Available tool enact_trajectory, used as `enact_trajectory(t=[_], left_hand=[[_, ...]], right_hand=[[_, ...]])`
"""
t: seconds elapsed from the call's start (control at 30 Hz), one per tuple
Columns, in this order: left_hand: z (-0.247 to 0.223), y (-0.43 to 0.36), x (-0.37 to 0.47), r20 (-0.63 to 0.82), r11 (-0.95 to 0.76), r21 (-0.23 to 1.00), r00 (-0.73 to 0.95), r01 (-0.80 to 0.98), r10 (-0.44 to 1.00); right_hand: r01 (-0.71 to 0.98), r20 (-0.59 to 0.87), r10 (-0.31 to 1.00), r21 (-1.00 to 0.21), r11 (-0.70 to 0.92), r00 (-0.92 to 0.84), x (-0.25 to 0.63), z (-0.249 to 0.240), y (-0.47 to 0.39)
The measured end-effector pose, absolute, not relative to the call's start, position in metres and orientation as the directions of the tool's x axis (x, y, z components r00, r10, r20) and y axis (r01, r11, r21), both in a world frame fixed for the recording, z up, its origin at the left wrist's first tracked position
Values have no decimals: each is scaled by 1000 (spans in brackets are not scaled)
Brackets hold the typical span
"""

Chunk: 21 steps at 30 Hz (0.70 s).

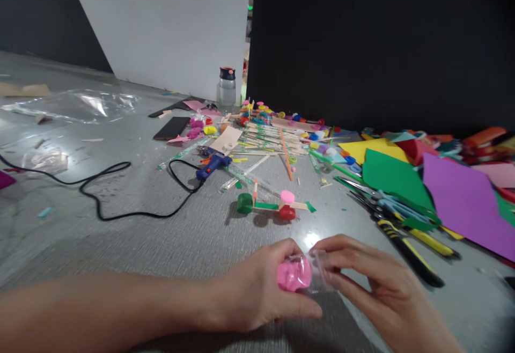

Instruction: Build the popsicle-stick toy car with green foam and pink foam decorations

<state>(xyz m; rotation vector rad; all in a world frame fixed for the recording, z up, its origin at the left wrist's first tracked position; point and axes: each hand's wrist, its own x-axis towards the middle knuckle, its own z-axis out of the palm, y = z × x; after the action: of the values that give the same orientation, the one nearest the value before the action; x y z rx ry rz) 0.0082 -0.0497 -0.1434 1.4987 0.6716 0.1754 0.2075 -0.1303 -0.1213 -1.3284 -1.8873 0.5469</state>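
Observation:
A pink lump [294,274] in a clear plastic wrapper sits in my left hand [257,286], whose fingers and thumb close round it. The wrapper's loose end [319,271] sticks out to the right, and my right hand [374,283] pinches it between thumb and fingers. Just beyond my hands stands a small stick model [266,206] with a green wheel [245,203] on the left, a red wheel [287,212] and a pink disc [287,197] on the right.
A blue glue gun [213,166] with a black cable [140,215] lies behind the model, to the left. Farther back are wooden sticks [269,137] and a bottle [227,87]. Scissors [382,197], pliers [406,245] and coloured sheets [462,197] lie to the right.

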Motion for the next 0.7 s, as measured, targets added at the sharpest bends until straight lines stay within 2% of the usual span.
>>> enact_trajectory(t=[0.27, 0.4, 0.57, 0.7], left_hand=[[-137, -46, 6, -287, 71, 955, 839, 288, 462], [-139, -46, 7, -188, 59, 981, 847, 183, 498], [-141, -47, 7, -178, 158, 981, 856, 114, 486], [-141, -45, 8, -170, 144, 983, 850, 112, 499]], right_hand=[[585, 292, 928, -721, 371, -229, 211, -127, -128], [568, 282, 926, -732, 378, -253, 208, -132, -128], [542, 220, 945, -777, 321, -244, 205, -133, -129], [528, 184, 943, -791, 310, -277, 204, -134, -130]])
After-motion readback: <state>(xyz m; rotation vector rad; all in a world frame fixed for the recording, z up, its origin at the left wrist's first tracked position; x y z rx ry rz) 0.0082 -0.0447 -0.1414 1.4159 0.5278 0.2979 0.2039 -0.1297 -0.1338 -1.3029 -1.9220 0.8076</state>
